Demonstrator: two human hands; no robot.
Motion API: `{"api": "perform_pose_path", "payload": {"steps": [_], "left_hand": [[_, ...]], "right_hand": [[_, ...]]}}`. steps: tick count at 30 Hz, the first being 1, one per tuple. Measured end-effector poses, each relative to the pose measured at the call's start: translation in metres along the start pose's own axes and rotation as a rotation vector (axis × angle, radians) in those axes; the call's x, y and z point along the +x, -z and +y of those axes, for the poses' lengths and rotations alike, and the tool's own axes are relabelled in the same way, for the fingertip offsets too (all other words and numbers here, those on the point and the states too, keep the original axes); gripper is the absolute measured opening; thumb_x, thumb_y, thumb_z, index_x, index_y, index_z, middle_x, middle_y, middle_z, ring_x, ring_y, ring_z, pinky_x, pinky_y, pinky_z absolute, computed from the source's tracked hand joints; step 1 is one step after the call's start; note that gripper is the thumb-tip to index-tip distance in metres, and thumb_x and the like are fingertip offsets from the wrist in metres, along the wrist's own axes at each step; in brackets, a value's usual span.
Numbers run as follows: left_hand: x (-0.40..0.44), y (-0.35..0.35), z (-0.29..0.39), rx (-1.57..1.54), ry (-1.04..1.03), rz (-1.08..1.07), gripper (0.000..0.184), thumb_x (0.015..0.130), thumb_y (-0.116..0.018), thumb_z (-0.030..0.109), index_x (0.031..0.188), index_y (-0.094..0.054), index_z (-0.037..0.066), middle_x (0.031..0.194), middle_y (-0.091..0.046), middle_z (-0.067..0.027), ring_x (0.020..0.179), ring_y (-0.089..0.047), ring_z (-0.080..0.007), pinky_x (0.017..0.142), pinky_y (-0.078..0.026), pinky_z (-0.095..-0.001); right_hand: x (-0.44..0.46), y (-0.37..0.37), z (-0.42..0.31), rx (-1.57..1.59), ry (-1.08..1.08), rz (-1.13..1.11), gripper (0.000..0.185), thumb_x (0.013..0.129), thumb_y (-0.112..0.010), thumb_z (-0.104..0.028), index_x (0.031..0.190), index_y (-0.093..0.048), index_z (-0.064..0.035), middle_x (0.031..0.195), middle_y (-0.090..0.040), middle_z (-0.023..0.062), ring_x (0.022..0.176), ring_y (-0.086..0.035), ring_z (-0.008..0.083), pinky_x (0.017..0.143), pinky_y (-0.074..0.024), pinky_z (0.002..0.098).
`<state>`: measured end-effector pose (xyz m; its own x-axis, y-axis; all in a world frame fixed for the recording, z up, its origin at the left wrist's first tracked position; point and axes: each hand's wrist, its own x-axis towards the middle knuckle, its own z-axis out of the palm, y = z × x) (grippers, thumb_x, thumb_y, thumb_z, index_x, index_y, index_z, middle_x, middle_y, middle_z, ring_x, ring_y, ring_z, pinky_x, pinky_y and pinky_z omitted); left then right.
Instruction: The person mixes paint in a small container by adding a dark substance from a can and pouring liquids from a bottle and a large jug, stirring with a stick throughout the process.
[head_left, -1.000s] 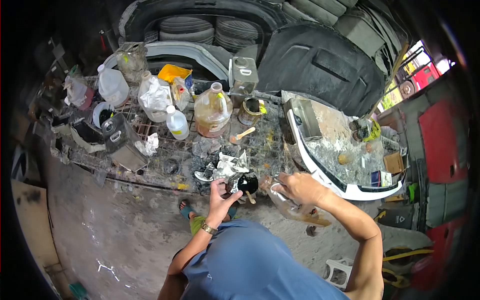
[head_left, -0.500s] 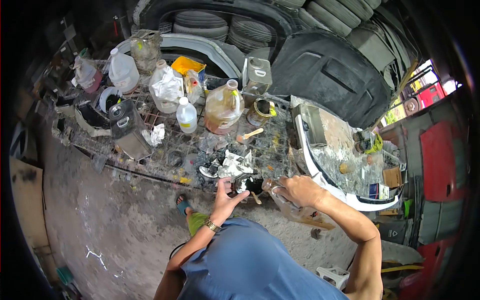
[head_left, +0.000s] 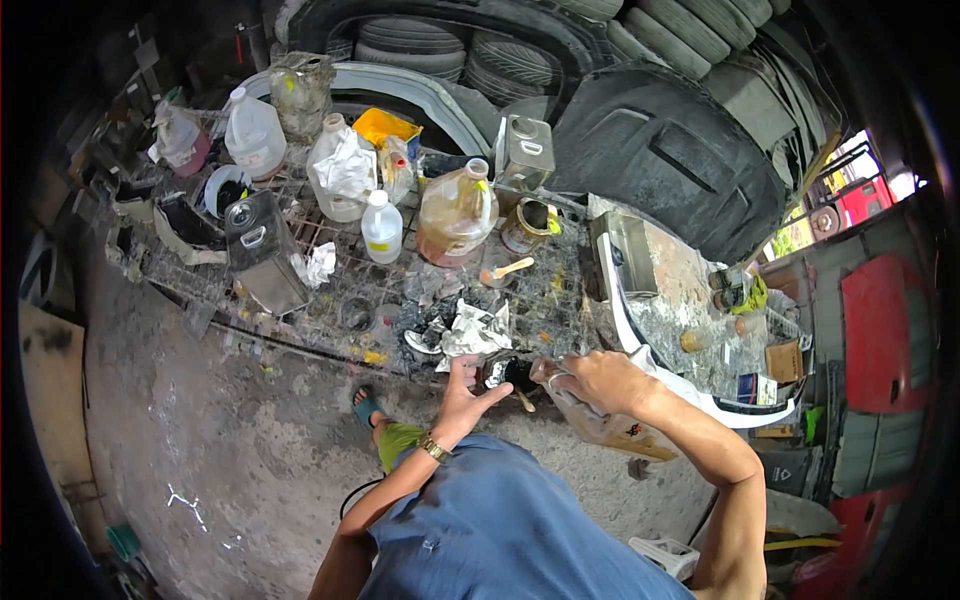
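Note:
At the bench's front edge, my left hand (head_left: pixel 468 398) curls round a small container of black stuff (head_left: pixel 513 372), thumb on its near side. My right hand (head_left: pixel 605 382) grips the neck of a clear jug (head_left: pixel 600 420), which lies tilted with its mouth against the container's right side. Whether liquid runs between them is too small to tell. A wooden stick (head_left: pixel 525 402) pokes out below the container. Crumpled white paper (head_left: pixel 475 330) lies just behind my left hand.
On the grimy bench (head_left: pixel 400 290) are a large jug of amber liquid (head_left: pixel 457 215), a small bottle (head_left: pixel 381 228), an open can (head_left: pixel 528 228), a brush (head_left: pixel 508 270) and metal tins (head_left: pixel 262 255). A white-edged panel (head_left: pixel 625 325) is at the right, a dark hood (head_left: pixel 670 150) behind.
The jug in my right hand has tipped further, and its mouth has come from beside the container to its rim. My left hand still holds the container. The view has shifted slightly.

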<state>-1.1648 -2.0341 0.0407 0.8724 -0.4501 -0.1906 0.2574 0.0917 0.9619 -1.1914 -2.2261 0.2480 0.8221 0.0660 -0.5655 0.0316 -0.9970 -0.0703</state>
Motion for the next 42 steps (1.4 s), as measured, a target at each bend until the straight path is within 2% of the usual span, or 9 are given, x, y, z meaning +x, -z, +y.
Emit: {"api": "perform_pose_path", "payload": {"steps": [10, 19, 28, 31, 37, 42], "left_hand": [[0.001, 0.004, -0.006, -0.025, 0.042, -0.027, 0.077, 0.072, -0.086, 0.030, 0.126, -0.038, 0.003, 0.105, -0.054, -0.0122, 0.093, -0.056, -0.0170, 0.077, -0.050, -0.0310], [0.002, 0.004, -0.001, 0.006, 0.020, -0.027, 0.078, 0.073, -0.086, 0.030, 0.127, -0.036, 0.002, 0.105, -0.053, -0.0128, 0.090, -0.058, -0.0169, 0.072, -0.052, -0.0294], [0.005, 0.002, 0.004, -0.040, 0.075, -0.064, 0.082, 0.073, -0.085, 0.032, 0.130, -0.034, 0.002, 0.111, -0.050, -0.0168, 0.094, -0.057, -0.0211, 0.071, -0.053, -0.0309], [0.007, 0.001, -0.010, 0.116, 0.044, -0.039, 0.084, 0.072, -0.085, 0.035, 0.130, -0.034, 0.002, 0.111, -0.051, -0.0169, 0.096, -0.056, -0.0223, 0.075, -0.052, -0.0332], [0.006, -0.004, -0.009, 0.040, 0.097, -0.064, 0.086, 0.071, -0.086, 0.037, 0.131, -0.035, 0.001, 0.112, -0.051, -0.0166, 0.096, -0.056, -0.0232, 0.078, -0.050, -0.0356], [0.007, -0.010, 0.006, -0.118, 0.165, -0.056, 0.080, 0.073, -0.085, 0.033, 0.128, -0.037, 0.002, 0.108, -0.053, -0.0143, 0.096, -0.056, -0.0193, 0.079, -0.050, -0.0332]], "right_hand": [[-0.001, 0.002, 0.000, -0.022, 0.012, 0.024, 0.045, 0.098, -0.046, -0.041, 0.104, -0.057, 0.0024, 0.082, -0.068, 0.0237, 0.082, -0.068, 0.0386, 0.071, -0.0551, 0.0458], [-0.002, 0.003, 0.000, -0.020, -0.010, 0.034, 0.046, 0.098, -0.046, -0.041, 0.105, -0.056, 0.0033, 0.081, -0.067, 0.0240, 0.082, -0.068, 0.0395, 0.071, -0.0547, 0.0462], [-0.003, 0.001, 0.004, 0.019, -0.054, -0.014, 0.046, 0.098, -0.047, -0.042, 0.106, -0.057, 0.0021, 0.087, -0.067, 0.0246, 0.087, -0.067, 0.0405, 0.076, -0.0537, 0.0479], [-0.004, -0.002, 0.008, 0.024, -0.059, -0.020, 0.046, 0.098, -0.046, -0.042, 0.106, -0.057, 0.0014, 0.086, -0.067, 0.0245, 0.087, -0.067, 0.0406, 0.076, -0.0538, 0.0478], [-0.006, -0.010, 0.015, 0.027, -0.060, -0.001, 0.046, 0.098, -0.046, -0.042, 0.106, -0.057, 0.0020, 0.085, -0.067, 0.0249, 0.087, -0.067, 0.0413, 0.075, -0.0537, 0.0482], [-0.018, -0.011, 0.026, 0.091, -0.028, 0.064, 0.043, 0.098, -0.049, -0.039, 0.103, -0.056, 0.0029, 0.079, -0.066, 0.0262, 0.084, -0.066, 0.0419, 0.073, -0.0522, 0.0498]]}}
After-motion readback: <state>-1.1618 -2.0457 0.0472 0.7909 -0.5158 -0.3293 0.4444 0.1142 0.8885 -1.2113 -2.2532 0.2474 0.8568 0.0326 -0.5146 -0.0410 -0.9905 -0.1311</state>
